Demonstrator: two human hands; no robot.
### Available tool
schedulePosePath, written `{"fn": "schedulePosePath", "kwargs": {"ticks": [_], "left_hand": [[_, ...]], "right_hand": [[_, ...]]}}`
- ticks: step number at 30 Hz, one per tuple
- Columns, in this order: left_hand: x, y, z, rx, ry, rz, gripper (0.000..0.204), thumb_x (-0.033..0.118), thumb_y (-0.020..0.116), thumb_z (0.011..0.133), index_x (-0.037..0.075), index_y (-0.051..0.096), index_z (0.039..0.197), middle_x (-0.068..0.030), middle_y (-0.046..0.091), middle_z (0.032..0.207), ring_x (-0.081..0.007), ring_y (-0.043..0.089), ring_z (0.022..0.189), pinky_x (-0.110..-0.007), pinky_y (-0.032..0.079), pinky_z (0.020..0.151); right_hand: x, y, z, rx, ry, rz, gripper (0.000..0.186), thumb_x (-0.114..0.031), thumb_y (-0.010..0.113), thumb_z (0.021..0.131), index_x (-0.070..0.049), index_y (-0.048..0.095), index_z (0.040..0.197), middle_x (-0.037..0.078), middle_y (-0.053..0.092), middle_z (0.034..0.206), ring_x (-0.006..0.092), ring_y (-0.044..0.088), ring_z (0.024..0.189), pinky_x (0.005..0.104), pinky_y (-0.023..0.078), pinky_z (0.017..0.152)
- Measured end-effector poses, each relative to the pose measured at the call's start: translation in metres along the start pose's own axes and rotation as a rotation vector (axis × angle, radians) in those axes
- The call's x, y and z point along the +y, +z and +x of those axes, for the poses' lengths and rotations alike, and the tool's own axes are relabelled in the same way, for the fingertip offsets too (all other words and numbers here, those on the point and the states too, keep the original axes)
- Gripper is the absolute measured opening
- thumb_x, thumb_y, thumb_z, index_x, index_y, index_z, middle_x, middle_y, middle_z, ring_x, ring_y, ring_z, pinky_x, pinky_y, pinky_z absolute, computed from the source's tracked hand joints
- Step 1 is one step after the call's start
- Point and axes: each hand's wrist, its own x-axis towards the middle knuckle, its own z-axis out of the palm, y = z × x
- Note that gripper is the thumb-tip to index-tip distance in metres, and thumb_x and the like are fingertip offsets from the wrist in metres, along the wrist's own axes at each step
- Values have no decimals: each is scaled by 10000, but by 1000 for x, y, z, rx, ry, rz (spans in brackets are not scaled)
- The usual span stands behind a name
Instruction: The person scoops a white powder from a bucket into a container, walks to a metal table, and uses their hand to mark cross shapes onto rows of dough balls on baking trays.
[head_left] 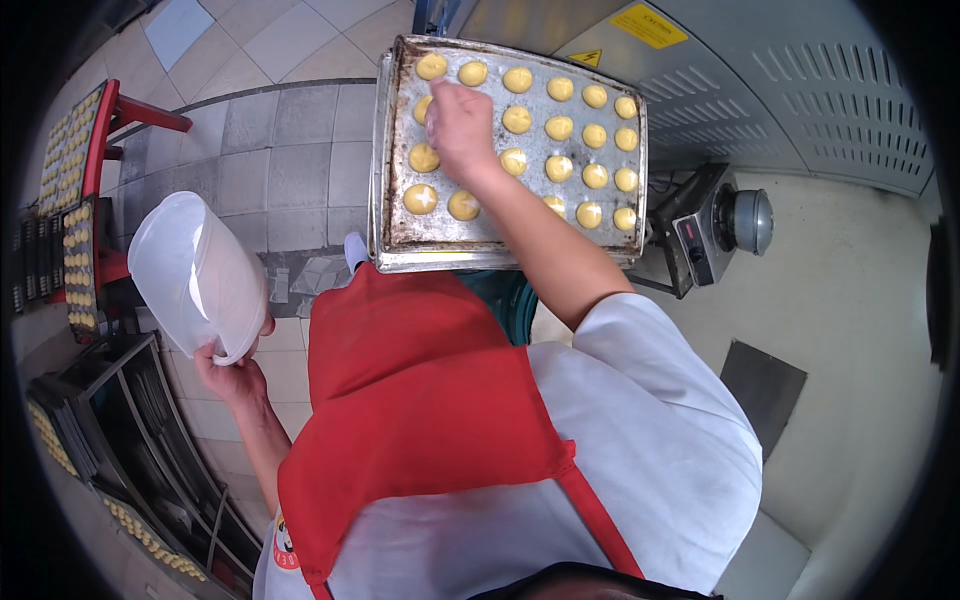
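Observation:
My left hand is closed on the rim end of a translucent white plastic jug, tilted beside the red apron. What the jug contains cannot be made out. Over the left part of a worn metal baking tray, my right hand is closed with its fingers pointing down, and anything in them is hidden. Rows of round yellow dough balls sit on the tray. Several of them, mostly in the nearer rows, carry pale cross-shaped marks. My hand and forearm cover part of the rows.
Beneath the tray is the edge of at least one more tray. Grey vented metal cabinets stand at the far right, near a machine with a round metal part. On the left are a red rack and a dark metal rack with filled trays.

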Motion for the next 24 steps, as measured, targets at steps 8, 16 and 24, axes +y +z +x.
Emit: {"fn": "schedulePosePath", "kwargs": {"ticks": [8,16,24], "left_hand": [[-3,1,-1,68,4,-27,346,236,532,864,57,538,1161,-32,634,968,-93,590,679,-221,335,443],[1,6,5,52,-2,0,435,267,536,857,34,510,1223,-44,613,1008,-90,576,718,-217,341,467],[-3,16,18,43,-29,-22,281,245,530,869,55,553,1075,-32,620,926,-89,563,654,-222,337,452]], "right_hand": [[-51,5,33,-50,-62,188,417,-223,547,998,-77,491,611,20,469,517,112,380,410,294,308,381],[-41,-10,63,-13,-152,222,381,-197,534,992,-103,469,628,5,435,504,103,372,394,277,270,357],[-24,-46,63,115,-93,9,375,-193,536,992,-105,464,635,10,432,503,107,371,385,278,282,352]]}}
